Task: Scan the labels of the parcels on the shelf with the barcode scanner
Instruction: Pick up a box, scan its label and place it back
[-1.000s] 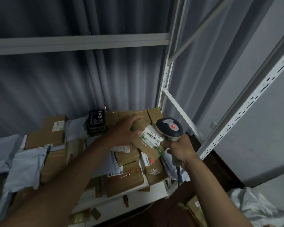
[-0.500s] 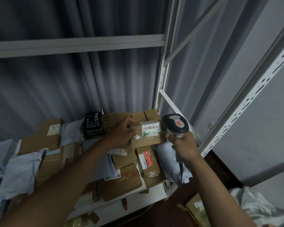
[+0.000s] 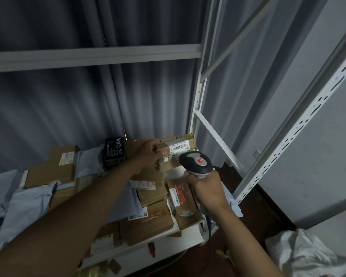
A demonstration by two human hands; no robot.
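Both arms reach forward, left hand (image 3: pixel 148 155) and right hand (image 3: pixel 207 189) each clenched.

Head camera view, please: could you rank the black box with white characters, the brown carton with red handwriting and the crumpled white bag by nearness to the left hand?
1. Black box with white characters: just left of the left hand, at the shelf's back.
2. Brown carton with red handwriting: below it, at the shelf's front.
3. Crumpled white bag: far right, on the floor.

Labelled brown parcel (image 3: pixel 178 152) beside grey scanner (image 3: pixel 196 163)
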